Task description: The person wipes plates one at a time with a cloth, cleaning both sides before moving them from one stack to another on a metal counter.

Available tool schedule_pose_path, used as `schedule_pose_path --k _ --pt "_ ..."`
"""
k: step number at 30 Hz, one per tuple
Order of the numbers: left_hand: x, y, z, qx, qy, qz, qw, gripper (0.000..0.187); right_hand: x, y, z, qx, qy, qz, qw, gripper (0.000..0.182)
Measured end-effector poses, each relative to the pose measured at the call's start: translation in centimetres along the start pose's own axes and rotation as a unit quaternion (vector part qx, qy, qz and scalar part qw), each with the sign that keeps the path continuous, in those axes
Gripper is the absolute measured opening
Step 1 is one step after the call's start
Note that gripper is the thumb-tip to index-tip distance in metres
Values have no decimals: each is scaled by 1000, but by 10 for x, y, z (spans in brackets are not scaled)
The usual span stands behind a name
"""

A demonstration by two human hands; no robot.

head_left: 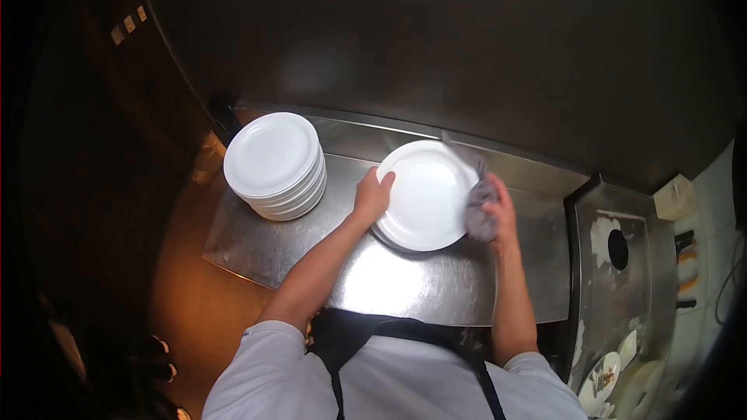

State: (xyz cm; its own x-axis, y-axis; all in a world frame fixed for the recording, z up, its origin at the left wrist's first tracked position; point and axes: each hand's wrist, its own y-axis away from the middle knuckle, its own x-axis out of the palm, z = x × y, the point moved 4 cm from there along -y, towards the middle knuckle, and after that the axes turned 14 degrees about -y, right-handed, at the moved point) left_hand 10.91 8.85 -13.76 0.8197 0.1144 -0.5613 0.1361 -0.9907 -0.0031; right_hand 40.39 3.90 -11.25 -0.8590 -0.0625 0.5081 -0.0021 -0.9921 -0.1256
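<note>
A round white plate [428,196] is held over the steel counter in the middle of the head view. My left hand [373,193] grips its left rim, with the thumb on the upper face and the other fingers mostly hidden beneath. Bunched in my right hand [502,208] is a grey cloth [481,214], pressed along the plate's right rim, with a loose end trailing up past the far edge. To the left stands a tall stack of white plates [274,157] on the counter.
The steel counter [303,253] ends at a raised back edge below a dark wall. On the right, a steel unit with a round dark hole [617,250] adjoins it. Farther down lies a plate with food scraps [601,381]. Several knives [685,272] hang on the tiled wall.
</note>
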Motion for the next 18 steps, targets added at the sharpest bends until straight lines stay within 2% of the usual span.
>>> schedule_pose_path --k 3,4,5,7,8,9,10,11,13,15,17,18 --pt "25 13 -9 44 79 58 994 42 51 -16 45 -14 -275 16 961 54" --pt "35 16 -19 59 110 77 989 43 57 -21 40 7 -352 172 920 55" --pt "42 19 -26 44 158 77 984 43 43 -21 16 80 -247 7 966 57" --pt "45 24 -38 13 254 73 964 42 55 -1 -24 114 -78 -126 982 61" --pt "26 23 -48 12 252 48 966 42 67 13 -38 103 -111 -92 984 61" --pt "21 1 -23 25 214 22 976 42 79 28 -52 95 -145 -58 983 62" --pt "-7 -4 -21 27 161 -5 987 41 98 39 -48 114 -260 -22 958 61" --pt "-32 -4 -20 26 108 -31 993 39 108 38 -29 52 -230 21 972 62" --pt "-56 3 -15 40 124 -24 991 38 132 45 21 -72 -175 90 978 66" --pt "-56 10 -15 69 142 19 987 37 145 21 62 -75 -194 187 960 74" --pt "-34 30 -19 103 168 88 976 35 151 -6 63 22 -286 174 942 77" --pt "-32 45 -36 118 172 134 969 36 152 -3 63 21 -286 172 942 77"
